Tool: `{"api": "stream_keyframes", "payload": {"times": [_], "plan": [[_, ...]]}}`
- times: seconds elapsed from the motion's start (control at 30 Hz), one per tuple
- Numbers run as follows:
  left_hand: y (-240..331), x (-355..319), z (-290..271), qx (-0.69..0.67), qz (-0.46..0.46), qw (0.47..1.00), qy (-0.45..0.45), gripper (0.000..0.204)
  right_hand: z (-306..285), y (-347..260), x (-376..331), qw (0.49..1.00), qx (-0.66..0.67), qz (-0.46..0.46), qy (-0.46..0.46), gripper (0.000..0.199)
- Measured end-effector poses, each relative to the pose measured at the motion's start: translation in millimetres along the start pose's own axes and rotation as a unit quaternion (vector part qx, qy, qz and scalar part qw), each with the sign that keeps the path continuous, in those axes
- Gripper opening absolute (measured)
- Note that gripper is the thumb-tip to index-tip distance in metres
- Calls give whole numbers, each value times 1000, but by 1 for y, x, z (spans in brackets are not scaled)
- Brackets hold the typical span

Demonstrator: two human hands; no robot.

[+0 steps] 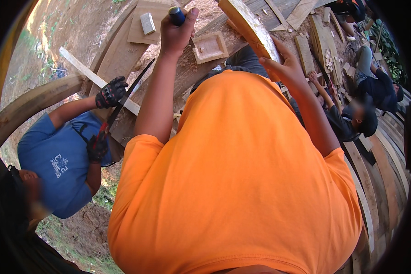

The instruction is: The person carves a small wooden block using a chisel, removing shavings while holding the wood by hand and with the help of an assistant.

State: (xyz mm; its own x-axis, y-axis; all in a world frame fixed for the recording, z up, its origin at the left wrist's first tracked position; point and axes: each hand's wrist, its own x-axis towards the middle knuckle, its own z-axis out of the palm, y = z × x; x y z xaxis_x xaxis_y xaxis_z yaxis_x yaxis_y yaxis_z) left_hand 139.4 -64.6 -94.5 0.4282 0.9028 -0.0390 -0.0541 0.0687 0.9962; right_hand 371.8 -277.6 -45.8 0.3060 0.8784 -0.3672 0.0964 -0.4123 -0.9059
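Observation:
My left hand (177, 35) is closed around a tool with a dark blue rounded handle (176, 16). Its working end is hidden by the fist and I cannot tell its kind. My right hand (285, 66) grips the near end of a thick wooden block (251, 28), raised and slanting away to the upper left. Between both hands, on the planks below, lies a small wooden piece with a square recess (210, 47), wood chips inside it. My left fist is just beside its left edge; touching or apart, I cannot tell.
At left, a gloved person in a blue shirt (55, 169) holds a handsaw (123, 100) by a long wood strip (91, 75). A small block (147, 23) rests on a board (137, 36). On the right, other people (347, 119) work among stacked planks (383, 169).

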Motion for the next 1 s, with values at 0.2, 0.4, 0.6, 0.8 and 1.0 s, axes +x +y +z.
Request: {"api": "stream_keyframes", "payload": {"times": [0.2, 0.4, 0.6, 0.8, 1.0], "plan": [[-25, 3, -1, 143, 23, 989, -24, 38, -2, -1, 2, 1000, 6, 2, -5, 84], [-33, 1, 0, 163, 29, 986, -7, 40, -3, 12, 5, 1000, -26, 10, 14, 86], [-24, 0, 5, 167, 21, 986, -2, 45, 0, 1, 6, 1000, -8, 24, 2, 86], [-24, 0, 6, 155, 26, 988, -3, 48, 2, 3, 6, 1000, -2, 7, 1, 86], [-25, -1, 3, 171, 18, 985, -9, 46, 2, 3, 4, 1000, -6, -3, -8, 85]]}}
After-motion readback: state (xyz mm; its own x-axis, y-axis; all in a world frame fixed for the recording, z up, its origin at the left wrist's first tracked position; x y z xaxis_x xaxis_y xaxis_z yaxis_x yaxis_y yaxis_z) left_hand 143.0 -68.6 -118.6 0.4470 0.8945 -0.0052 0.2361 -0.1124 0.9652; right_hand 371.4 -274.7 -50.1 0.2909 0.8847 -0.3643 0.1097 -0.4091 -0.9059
